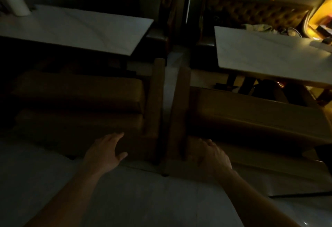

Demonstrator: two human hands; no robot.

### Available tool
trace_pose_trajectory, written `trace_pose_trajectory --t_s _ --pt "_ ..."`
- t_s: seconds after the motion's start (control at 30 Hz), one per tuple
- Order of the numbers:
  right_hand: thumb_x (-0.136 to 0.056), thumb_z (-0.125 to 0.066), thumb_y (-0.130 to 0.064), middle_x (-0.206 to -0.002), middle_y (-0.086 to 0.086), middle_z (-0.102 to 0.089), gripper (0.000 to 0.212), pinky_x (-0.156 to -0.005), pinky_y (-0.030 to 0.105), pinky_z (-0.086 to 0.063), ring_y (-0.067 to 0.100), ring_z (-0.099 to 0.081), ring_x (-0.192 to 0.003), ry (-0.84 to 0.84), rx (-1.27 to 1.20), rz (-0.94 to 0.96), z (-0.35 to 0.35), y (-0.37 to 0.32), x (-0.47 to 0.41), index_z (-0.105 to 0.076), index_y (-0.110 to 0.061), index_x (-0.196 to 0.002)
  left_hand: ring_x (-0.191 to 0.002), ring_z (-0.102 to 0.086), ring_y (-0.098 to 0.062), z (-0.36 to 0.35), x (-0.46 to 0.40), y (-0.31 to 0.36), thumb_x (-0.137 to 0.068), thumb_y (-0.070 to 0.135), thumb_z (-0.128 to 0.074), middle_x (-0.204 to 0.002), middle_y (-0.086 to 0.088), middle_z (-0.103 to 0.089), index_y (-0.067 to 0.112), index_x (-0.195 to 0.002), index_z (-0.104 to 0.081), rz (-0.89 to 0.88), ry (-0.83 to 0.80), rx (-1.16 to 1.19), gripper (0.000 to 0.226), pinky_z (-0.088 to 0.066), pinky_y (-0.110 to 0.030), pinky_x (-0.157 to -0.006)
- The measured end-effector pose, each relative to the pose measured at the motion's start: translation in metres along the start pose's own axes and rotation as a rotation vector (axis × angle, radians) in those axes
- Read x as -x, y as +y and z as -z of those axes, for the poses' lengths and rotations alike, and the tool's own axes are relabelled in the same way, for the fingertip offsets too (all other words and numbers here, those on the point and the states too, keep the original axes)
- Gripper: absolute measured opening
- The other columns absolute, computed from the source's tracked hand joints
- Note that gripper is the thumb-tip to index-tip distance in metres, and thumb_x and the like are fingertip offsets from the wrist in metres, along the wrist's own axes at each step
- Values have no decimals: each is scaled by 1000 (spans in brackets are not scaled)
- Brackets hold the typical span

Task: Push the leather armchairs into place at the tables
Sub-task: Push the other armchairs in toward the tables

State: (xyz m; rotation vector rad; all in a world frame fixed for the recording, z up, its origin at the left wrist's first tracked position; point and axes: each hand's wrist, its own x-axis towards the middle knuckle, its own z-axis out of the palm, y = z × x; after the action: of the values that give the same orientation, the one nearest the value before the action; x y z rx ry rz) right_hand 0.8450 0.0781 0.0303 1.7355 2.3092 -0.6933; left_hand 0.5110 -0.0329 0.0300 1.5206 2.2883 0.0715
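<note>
Two brown leather armchairs stand side by side in dim light, backs toward me. The left armchair [77, 101] faces a white marble table [75, 29]; the right armchair [251, 119] faces a second white table [265, 56]. A narrow strip of floor separates their wooden arms. My left hand [106, 153] lies flat with fingers spread against the back of the left armchair, near its right corner. My right hand [212, 156] rests on the back of the right armchair at its left corner, fingers curled over the top edge.
A paper towel roll [17, 5] stands on the left table's far corner. Tufted leather benches [251, 13] line the far side of both tables. Dishes and cloth [287, 31] lie on the right table. Pale tiled floor [143, 199] stretches beneath my arms.
</note>
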Motion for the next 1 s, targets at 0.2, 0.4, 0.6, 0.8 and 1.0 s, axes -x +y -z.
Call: trace_pose_trajectory --t_s 0.2,0.4,0.6,0.8,1.0 --pt "-90 -52 -65 -161 8 -24 82 -112 43 -35 29 -28 -145 -10 26 105 -22 -123 -14 -19 -29 -156 -143 -29 -26 26 0 -114 -85 57 -63 -159 -1 -26 35 -153 -20 68 65 73 83 -30 -46 -114" --pt "-89 -58 -61 -150 4 -38 65 -104 46 -43 27 -43 -133 -23 43 234 -47 -219 -70 -35 -35 -144 -142 -31 -27 31 -29 -204 -84 55 -66 -159 -1 -28 35 -153 -23 102 131 99 84 -29 -48 -114" --pt "-93 -60 -44 -165 8 -9 81 -120 48 -24 33 -11 -151 -12 158 292 -87 -293 -142 -12 -31 -156 -145 -26 -27 38 -87 -296 -83 57 -65 -160 -2 -27 33 -154 -22 142 165 3 86 -30 -49 -110" --pt "-93 -52 -57 -166 17 4 87 -123 53 -6 37 8 -152 40 221 217 -130 -327 -188 0 -30 -158 -144 -29 -34 38 -155 -361 -73 54 -77 -155 -8 -38 29 -150 -33 46 130 -79 93 -33 -56 -109" --pt "-88 -47 -69 -162 27 8 97 -119 63 -6 47 9 -149 40 228 15 -145 -330 -219 7 -28 -158 -144 -28 -37 29 -202 -399 -66 50 -84 -155 -12 -36 27 -152 -31 -56 219 -139 104 -25 -55 -111"
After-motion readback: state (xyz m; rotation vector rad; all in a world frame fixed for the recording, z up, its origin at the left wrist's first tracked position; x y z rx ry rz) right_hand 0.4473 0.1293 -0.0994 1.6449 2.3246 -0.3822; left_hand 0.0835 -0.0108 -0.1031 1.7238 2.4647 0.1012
